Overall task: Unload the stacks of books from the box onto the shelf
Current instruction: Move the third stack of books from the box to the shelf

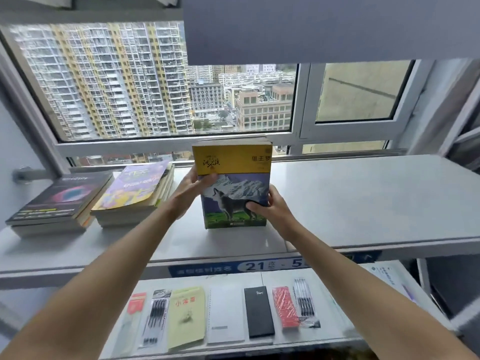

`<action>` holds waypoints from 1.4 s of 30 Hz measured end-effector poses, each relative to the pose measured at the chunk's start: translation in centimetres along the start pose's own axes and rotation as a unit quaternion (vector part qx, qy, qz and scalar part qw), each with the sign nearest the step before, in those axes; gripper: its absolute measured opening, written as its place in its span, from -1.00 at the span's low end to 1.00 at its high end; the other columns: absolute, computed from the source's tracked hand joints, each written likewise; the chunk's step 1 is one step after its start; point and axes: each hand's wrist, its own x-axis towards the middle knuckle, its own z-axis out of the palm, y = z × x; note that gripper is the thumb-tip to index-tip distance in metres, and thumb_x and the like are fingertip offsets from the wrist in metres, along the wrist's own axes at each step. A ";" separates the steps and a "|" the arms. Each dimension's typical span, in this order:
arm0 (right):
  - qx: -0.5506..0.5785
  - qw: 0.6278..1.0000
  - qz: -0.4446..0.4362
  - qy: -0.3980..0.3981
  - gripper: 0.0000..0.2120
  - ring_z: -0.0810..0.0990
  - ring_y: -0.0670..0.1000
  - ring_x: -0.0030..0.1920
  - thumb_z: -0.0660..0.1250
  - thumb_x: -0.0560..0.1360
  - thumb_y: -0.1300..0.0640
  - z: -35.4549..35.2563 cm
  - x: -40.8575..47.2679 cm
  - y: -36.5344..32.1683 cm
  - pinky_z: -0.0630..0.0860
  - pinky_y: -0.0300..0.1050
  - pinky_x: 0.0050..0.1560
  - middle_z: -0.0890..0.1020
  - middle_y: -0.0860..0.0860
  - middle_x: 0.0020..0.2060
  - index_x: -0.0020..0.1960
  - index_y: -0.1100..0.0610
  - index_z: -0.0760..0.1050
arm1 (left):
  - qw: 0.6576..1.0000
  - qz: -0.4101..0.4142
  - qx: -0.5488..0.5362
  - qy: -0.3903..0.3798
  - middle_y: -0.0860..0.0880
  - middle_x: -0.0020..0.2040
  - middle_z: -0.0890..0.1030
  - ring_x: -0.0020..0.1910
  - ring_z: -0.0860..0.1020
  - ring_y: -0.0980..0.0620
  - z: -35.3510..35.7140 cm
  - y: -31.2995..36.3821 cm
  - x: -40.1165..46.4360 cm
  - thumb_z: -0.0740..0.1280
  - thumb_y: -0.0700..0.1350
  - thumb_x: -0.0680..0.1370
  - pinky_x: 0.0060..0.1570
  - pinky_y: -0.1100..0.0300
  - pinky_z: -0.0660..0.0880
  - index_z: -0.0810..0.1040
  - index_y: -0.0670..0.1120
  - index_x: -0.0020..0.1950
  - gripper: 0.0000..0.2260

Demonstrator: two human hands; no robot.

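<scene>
A stack of books [235,178], topped by a yellow cover with a wolf and mountains, is tilted up with its lower edge on the grey shelf [363,198]. My left hand [193,189] grips the stack's left side, thumb on the cover. My right hand [270,206] grips its lower right side. Two other stacks lie flat on the shelf to the left: one with a dark cover [59,201] and one with a purple and yellow cover [135,193]. The box is out of view.
A window [161,81] runs behind the shelf. The shelf stretches wide to the right of the held stack. A lower shelf [337,294] carries pens, notebooks, an envelope and a black diary. A grey panel [311,27] hangs overhead.
</scene>
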 end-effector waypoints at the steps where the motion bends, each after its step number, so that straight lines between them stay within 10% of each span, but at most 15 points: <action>1: 0.003 1.000 0.005 -0.002 -0.38 0.60 -0.01 0.13 0.51 0.38 0.14 0.2 0.2 0.0 0.61 -0.23 -0.04 0.57 -0.01 0.14 0.33 0.06 0.28 | 1.000 0.001 -0.009 -0.007 -0.05 0.28 0.58 0.28 0.54 -0.09 0.0 -0.3 0.0 0.46 0.28 0.34 0.30 -0.15 0.42 0.34 0.00 0.42 -0.25; 12: 0.023 0.997 -0.009 0.077 -0.30 0.58 -0.04 0.15 0.55 0.34 0.14 2.3 0.8 0.9 0.61 -0.22 -0.02 0.55 -0.01 0.18 0.35 -0.01 0.25 | 0.991 0.011 -0.104 0.084 -0.21 0.12 0.63 0.12 0.60 -0.28 2.8 -0.7 0.0 0.54 0.27 0.22 0.12 -0.14 0.55 0.44 -0.20 0.29 -0.18; 17: -0.008 0.987 0.127 0.099 -0.22 0.60 0.13 0.14 0.59 0.19 -0.13 4.0 4.4 -2.1 0.60 0.09 0.14 0.55 0.12 0.20 0.29 0.10 0.38 | 0.972 -0.150 -0.160 0.078 -0.22 -0.04 0.71 -0.10 0.70 -0.20 -1.1 1.4 4.0 0.47 0.15 0.40 -0.18 0.02 0.65 0.57 -0.21 0.16 -0.48; 24: 0.003 0.954 0.285 0.090 -0.46 0.64 0.11 -0.04 0.56 0.30 -0.06 7.1 9.3 -3.6 0.58 -0.05 0.03 0.66 0.15 0.10 0.12 0.25 0.57 | 0.947 -0.311 -0.061 0.053 -0.06 -0.49 0.65 -0.56 0.62 0.03 -5.3 0.3 7.9 0.29 0.17 0.55 -0.55 0.22 0.57 0.53 -0.15 -0.24 -0.61; 29: -0.082 0.939 0.325 0.073 -0.37 0.47 0.12 0.30 0.50 0.35 -0.12 7.9 11.1 -3.0 0.37 0.00 0.30 0.51 0.13 0.33 0.26 0.23 0.49 | 0.922 -0.386 0.013 0.037 -0.05 -0.59 0.58 -0.65 0.56 0.04 -6.4 -1.4 8.6 0.25 0.25 0.54 -0.67 0.30 0.45 0.48 -0.15 -0.29 -0.52; 32: -0.121 0.932 0.335 0.071 -0.36 0.45 0.17 0.31 0.46 0.41 -0.09 7.7 11.3 -3.2 0.40 -0.02 0.19 0.41 0.15 0.38 0.37 0.20 0.41 | 0.916 -0.399 0.042 0.024 -0.13 -0.28 0.69 -0.33 0.68 0.00 -6.6 -2.4 9.7 0.21 0.29 0.54 -0.25 0.22 0.64 0.58 -0.18 -0.02 -0.49; 35: -0.156 0.933 0.320 0.060 -0.46 0.47 0.13 0.06 0.41 0.45 -0.06 7.5 11.2 -3.6 0.43 -0.07 -0.07 0.46 0.13 0.22 0.33 0.19 0.43 | 0.909 -0.402 0.110 0.011 -0.17 0.46 0.37 0.42 0.39 -0.11 -6.7 -2.7 10.0 0.09 0.30 0.58 0.42 0.02 0.32 0.27 -0.17 0.51 -0.32; 38: -0.193 0.927 0.313 0.069 -0.45 0.48 0.17 0.02 0.32 0.51 -0.09 6.5 10.7 -4.2 0.48 0.03 0.02 0.46 0.19 0.17 0.37 0.21 0.37 | 0.909 -0.383 0.160 0.034 -0.19 0.55 0.18 0.44 0.32 -0.24 -6.5 -1.1 9.7 0.08 0.30 0.58 0.26 -0.02 0.40 0.14 -0.13 0.56 -0.31; 42: -0.293 0.918 0.230 0.139 -0.55 0.56 0.19 0.09 0.25 0.52 -0.09 3.7 9.0 -5.2 0.43 -0.08 -0.09 0.52 0.15 0.06 0.21 0.24 0.45 | 0.897 -0.245 0.361 0.067 -0.26 0.32 0.48 0.16 0.50 -0.26 -5.8 2.1 10.8 0.19 0.11 0.60 -0.03 0.03 0.46 0.46 -0.25 0.32 -0.52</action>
